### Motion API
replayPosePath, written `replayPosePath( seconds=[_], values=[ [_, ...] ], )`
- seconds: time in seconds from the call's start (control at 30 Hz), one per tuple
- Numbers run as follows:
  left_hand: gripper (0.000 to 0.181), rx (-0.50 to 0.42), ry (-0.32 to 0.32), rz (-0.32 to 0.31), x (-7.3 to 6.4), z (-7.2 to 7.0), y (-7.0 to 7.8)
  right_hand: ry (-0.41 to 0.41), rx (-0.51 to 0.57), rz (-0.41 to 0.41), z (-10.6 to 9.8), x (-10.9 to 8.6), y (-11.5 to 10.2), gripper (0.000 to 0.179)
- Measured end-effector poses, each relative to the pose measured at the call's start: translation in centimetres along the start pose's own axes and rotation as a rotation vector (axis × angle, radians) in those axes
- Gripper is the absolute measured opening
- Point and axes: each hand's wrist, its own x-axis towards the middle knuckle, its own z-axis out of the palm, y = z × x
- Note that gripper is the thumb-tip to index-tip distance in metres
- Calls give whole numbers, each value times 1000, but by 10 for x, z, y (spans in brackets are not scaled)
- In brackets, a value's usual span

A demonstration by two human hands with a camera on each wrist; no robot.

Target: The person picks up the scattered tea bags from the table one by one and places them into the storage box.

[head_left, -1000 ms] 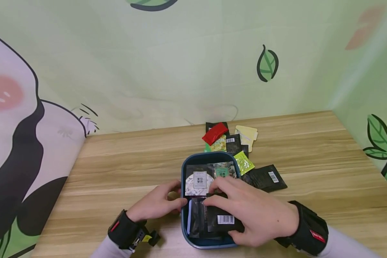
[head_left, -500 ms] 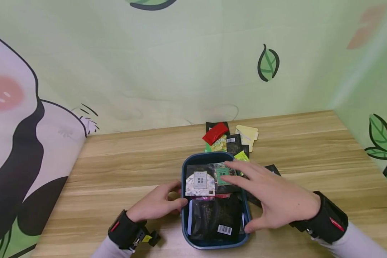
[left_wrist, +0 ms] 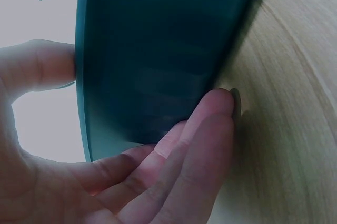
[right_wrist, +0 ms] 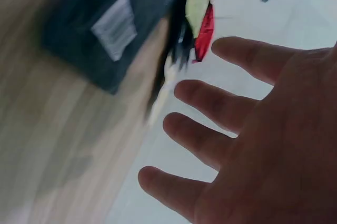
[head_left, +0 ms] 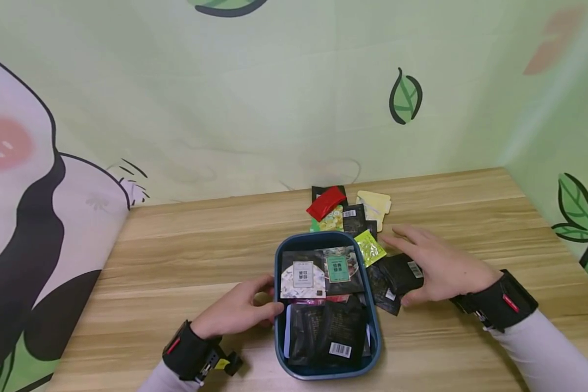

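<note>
My left hand (head_left: 245,306) holds the left side of a dark blue plastic box (left_wrist: 158,50). Its thumb is over the rim and the other fingers lie against the outer wall. Inside the box stand a white-and-black sachet (head_left: 303,277), a black sachet with a green label (head_left: 343,269) and black sachets with a barcode (head_left: 343,332). To the right of the box, my right hand (head_left: 443,269) is over the table with fingers spread. Its thumb and fingertips are right at the edges of a black sachet with a barcode (right_wrist: 121,24), which overlaps another black sachet (head_left: 386,294).
Behind the box lie a red packet (head_left: 327,203), a yellow patterned sachet (head_left: 332,219), a pale yellow flat piece (head_left: 374,207) and a lime-green sachet (head_left: 370,247). The wooden table (head_left: 201,245) meets a printed cloth backdrop (head_left: 250,109).
My right hand has let go of the black sachet in the front of the box and moved right and up, to the black sachet on the table. My left hand has not moved.
</note>
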Motion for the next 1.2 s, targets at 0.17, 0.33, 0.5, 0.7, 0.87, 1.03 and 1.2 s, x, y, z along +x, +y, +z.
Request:
replayPosePath(
  seconds=[0.17, 0.33, 0.5, 0.7, 0.87, 1.03, 1.2],
  values=[
    [56, -5, 1, -3, 0, 0, 0, -15, -24, 7, 5, 0, 7, 107],
    [56, -10, 1, -7, 0, 1, 0, -30, -60, -8, 7, 2, 9, 99],
    [57, -9, 3, -7, 0, 1, 0, -26, -86, -23, 8, 4, 9, 93],
    [56, -11, 0, -8, 0, 1, -2, -37, -79, -1, 8, 6, 7, 86],
    [56, -7, 1, -14, 1, 1, -3, -45, -56, 23, 9, 6, 6, 78],
    [56, -3, 1, -5, 2, 0, -3, -29, -34, 19, 11, 7, 9, 69],
    [56, -4, 1, -2, 1, 0, -3, 0, -52, 18, 15, 7, 11, 63]
  ],
)
